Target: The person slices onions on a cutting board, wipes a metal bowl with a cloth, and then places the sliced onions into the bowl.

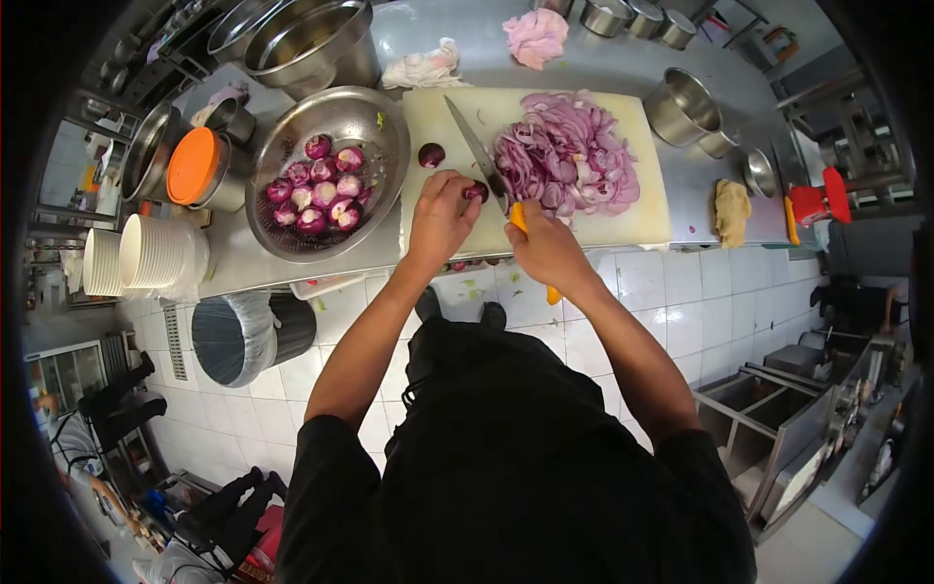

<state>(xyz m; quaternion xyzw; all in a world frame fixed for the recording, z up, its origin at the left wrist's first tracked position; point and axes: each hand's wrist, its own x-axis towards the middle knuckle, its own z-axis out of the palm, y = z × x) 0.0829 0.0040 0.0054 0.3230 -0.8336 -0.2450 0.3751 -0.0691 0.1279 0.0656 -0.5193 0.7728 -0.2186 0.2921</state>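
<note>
My left hand (445,216) is closed on a piece of red onion (476,192) at the front of the white cutting board (647,219). My right hand (545,248) grips the orange handle of a kitchen knife (473,139). Its blade points away from me across the board, just right of the held onion. Behind my left hand lies another onion half (431,155). A large heap of sliced red onion (569,156) covers the right of the board. To the left, a steel colander (384,127) holds several peeled red onions (322,170).
Steel pots (321,49) stand back left, with an orange lid (194,165) nearer. Stacked white tubs (151,251) sit at the left edge. A steel pot (681,105) and a yellowish cloth (732,212) are right. A lined bin (248,336) stands below; other people are behind.
</note>
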